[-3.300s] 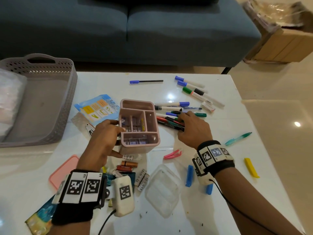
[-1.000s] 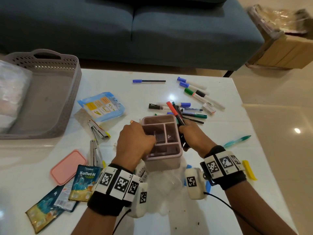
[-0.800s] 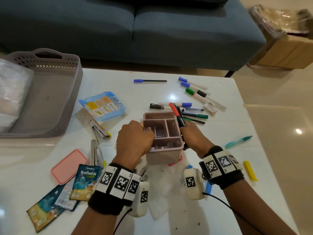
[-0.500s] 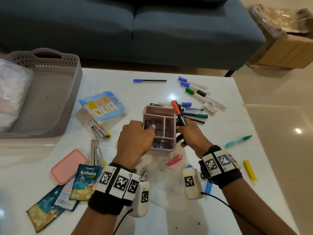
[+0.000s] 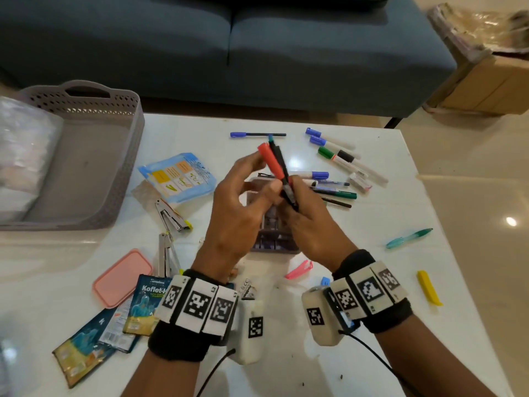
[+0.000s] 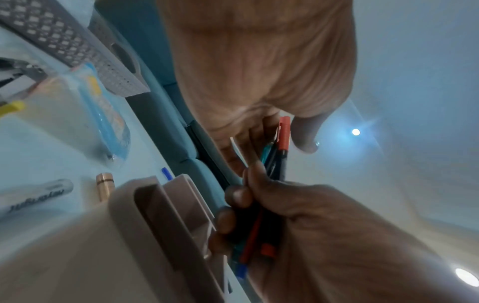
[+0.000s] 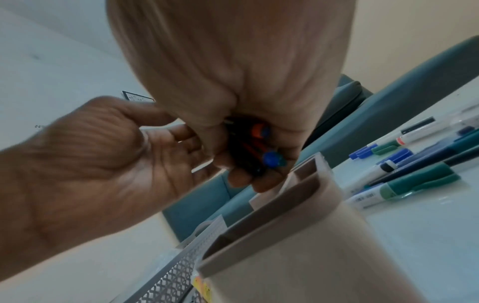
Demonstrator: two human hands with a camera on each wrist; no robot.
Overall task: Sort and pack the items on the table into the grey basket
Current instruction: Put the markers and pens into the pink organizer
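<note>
On the white table (image 5: 372, 282) the grey basket (image 5: 126, 179) stands at the far left, well apart from the pink organizer (image 5: 274, 242) in the middle. Above the organizer, the right hand (image 5: 312, 227) clamps a bundle of pens (image 5: 276, 164) nearly upright, and the left hand (image 5: 237, 213) pinches its upper end.

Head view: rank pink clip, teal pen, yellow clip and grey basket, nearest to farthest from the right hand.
From the right hand:
1. Pink clip, just toward the person.
2. Teal pen, to the right.
3. Yellow clip, farther right.
4. Grey basket, far left.
</note>
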